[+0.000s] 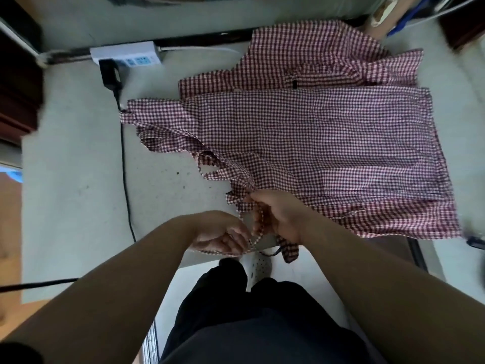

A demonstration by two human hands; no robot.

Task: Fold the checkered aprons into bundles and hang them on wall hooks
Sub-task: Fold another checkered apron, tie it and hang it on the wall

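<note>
A red-and-white checkered apron lies spread flat on the pale table, its bib pointing left. A second checkered apron lies rumpled behind it, partly covered. At the near edge of the front apron, my right hand is closed on the apron's thin checkered tie strap. My left hand sits just to the left, palm up, fingers curled on the same strap where it runs toward the table's front edge. No wall hooks are in view.
A white power strip with a black plug lies at the back left; its black cable runs down the table beside the apron's bib. A dark object sits at the right edge. My dark trousers and a white shoe show below.
</note>
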